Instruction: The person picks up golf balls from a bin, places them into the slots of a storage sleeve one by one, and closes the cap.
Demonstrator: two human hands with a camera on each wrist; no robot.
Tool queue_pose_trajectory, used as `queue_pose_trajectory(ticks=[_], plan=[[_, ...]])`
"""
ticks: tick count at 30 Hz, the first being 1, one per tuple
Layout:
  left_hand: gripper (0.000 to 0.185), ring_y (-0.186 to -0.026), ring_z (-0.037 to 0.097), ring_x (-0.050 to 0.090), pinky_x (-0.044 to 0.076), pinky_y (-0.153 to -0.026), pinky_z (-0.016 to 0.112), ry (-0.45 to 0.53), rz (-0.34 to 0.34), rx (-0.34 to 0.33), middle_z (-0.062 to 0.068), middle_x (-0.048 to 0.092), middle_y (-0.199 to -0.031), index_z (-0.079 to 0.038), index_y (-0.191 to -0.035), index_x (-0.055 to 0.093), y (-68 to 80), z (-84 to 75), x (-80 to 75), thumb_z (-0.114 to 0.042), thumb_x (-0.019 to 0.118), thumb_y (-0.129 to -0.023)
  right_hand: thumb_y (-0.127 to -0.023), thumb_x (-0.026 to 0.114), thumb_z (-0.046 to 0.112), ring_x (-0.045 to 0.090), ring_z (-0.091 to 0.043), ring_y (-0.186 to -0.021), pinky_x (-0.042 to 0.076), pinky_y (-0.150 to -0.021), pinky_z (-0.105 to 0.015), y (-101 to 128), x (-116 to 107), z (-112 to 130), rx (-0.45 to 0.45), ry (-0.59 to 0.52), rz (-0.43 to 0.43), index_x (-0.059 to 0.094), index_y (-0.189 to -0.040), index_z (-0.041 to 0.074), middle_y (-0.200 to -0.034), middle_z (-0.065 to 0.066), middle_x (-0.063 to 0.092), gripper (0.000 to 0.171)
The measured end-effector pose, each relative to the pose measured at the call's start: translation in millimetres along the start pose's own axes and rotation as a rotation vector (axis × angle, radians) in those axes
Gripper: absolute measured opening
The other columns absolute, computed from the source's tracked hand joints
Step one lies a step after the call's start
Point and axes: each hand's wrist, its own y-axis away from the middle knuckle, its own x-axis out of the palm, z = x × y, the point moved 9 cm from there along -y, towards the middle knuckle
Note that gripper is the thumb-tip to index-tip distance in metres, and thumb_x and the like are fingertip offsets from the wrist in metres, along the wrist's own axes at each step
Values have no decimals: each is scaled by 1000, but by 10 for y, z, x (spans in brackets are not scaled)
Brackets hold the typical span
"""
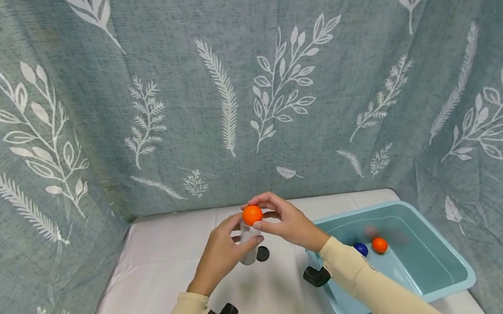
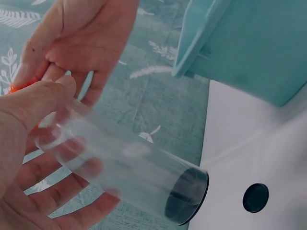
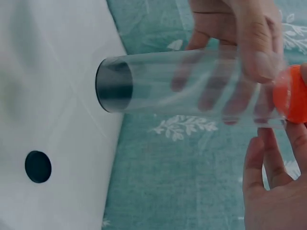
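Note:
My left hand (image 1: 225,250) grips a clear plastic tube (image 2: 129,160) near its top, fingers on one side and thumb on the other. A black cap closes the tube's lower end, and no ball shows inside. With thumb and fingers, my right hand (image 1: 287,219) pinches an orange ball (image 1: 252,215) at the tube's open mouth. In the right wrist view the orange ball (image 3: 291,93) sits at the rim, mostly outside the tube. A loose black cap (image 1: 263,253) lies on the white table below the hands.
To the right stands a light blue plastic bin (image 1: 445,280) holding another orange ball (image 1: 380,245) and a dark blue ball (image 1: 361,249). My right forearm (image 1: 373,287) passes over its near left part. A patterned grey-green cloth (image 1: 183,108) hangs behind the white table (image 1: 153,267).

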Motion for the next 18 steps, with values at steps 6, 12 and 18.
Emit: queue_pose_trajectory(ticks=[6, 12, 18], plan=[[51, -107, 16, 65, 61, -86, 34, 0, -4, -29, -5, 68, -118, -19, -130, 66, -3, 8, 0, -28, 86, -83, -97, 71, 14, 54, -20, -126, 48, -107, -41, 20, 65, -29, -9, -43, 18, 56, -133, 17, -137, 3, 60, 39], [50, -100, 14, 68, 61, -80, 26, -22, -21, 10, -6, 71, -113, -17, -127, 69, -9, -27, -17, -30, 87, -82, -98, 69, 13, 54, -18, -127, 49, -105, -40, 39, 57, -38, -13, -43, 19, 57, -133, 17, -137, 3, 60, 37], [43, -95, 10, 68, 60, -80, 25, -30, -19, 29, -4, 72, -103, -17, -119, 74, -9, -37, 21, -25, 89, -79, -102, 64, 15, 55, -19, -128, 52, -102, -39, 101, -5, -66, -1, -44, 13, 58, -133, 15, -136, 1, 60, 32]])
